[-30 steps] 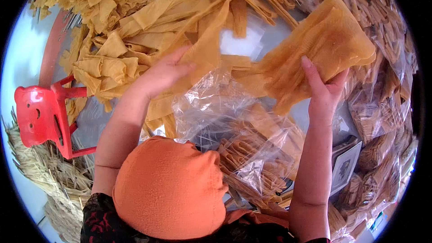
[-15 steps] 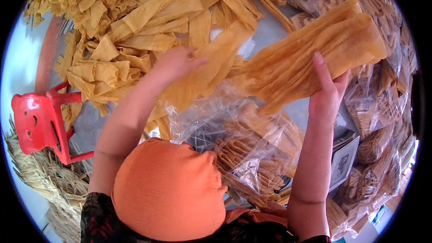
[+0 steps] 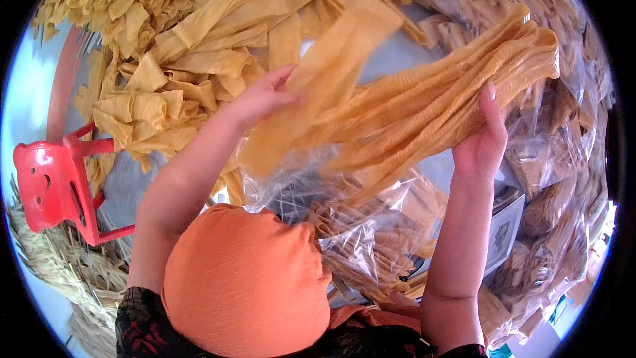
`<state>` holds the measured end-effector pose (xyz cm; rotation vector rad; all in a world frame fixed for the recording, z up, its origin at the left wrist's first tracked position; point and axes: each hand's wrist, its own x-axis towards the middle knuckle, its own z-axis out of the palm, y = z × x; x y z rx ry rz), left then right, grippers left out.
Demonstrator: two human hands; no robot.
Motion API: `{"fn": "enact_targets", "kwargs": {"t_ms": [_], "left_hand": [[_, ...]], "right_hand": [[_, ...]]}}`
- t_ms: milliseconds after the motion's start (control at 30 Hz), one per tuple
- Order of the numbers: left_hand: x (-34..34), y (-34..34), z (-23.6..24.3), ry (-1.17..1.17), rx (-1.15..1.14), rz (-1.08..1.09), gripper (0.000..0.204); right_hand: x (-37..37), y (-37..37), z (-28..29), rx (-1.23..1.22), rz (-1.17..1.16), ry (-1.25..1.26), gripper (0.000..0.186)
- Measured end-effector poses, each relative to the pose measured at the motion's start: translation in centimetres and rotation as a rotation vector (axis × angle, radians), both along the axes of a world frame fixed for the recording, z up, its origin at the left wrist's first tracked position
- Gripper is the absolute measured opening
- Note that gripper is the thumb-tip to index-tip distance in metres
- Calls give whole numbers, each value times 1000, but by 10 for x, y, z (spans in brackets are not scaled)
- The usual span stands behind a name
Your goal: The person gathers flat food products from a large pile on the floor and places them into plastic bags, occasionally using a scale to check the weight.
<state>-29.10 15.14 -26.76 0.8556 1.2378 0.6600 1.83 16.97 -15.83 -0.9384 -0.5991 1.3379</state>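
My right hand [image 3: 482, 136] grips a folded bundle of long yellow-brown tofu skin sheets [image 3: 444, 103] from below, thumb on top. The looped folds point to the far right and the loose ends hang toward the middle. My left hand [image 3: 268, 96] is closed at the edge of a single wide tofu skin sheet [image 3: 334, 56], which is blurred by motion. This sheet slants beside the bundle's loose ends and partly overlaps them. Below the bundle lies a clear plastic bag [image 3: 364, 245] with more folded tofu skin in it.
A large heap of loose tofu skin [image 3: 199, 20] covers the far left and middle. Filled plastic bags [image 3: 550, 132] are stacked along the right. A red plastic stool [image 3: 50, 185] stands at left, near pale straw-like strips [image 3: 66, 265]. A grey flat-topped device [image 3: 505, 238] sits beside my right forearm.
The bundle in my right hand has turned, with its folds fanned apart and its loose ends lower. The single sheet at my left hand has swung upward; both hands stay in nearly the same places.
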Motion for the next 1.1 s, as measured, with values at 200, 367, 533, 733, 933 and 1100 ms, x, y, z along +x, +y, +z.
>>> {"fn": "enact_targets", "kwargs": {"t_ms": [200, 367, 533, 733, 933, 1100], "left_hand": [[24, -9, 48, -131, 329, -167, 72], [69, -12, 110, -435, 331, -214, 63], [108, -22, 216, -420, 306, -418, 61], [168, -56, 298, -296, 328, -661, 73], [205, -134, 297, -189, 124, -692, 101], [220, -208, 259, -177, 217, -773, 80]], "right_hand": [[-21, -20, 25, -58, 150, -57, 51], [-32, -53, 73, 13, 165, -123, 51], [10, -91, 127, 74, 77, -68, 51], [47, -154, 173, 129, -46, -143, 63], [64, -223, 188, 101, -53, -380, 71], [70, -253, 138, 110, -314, -1011, 88]]}}
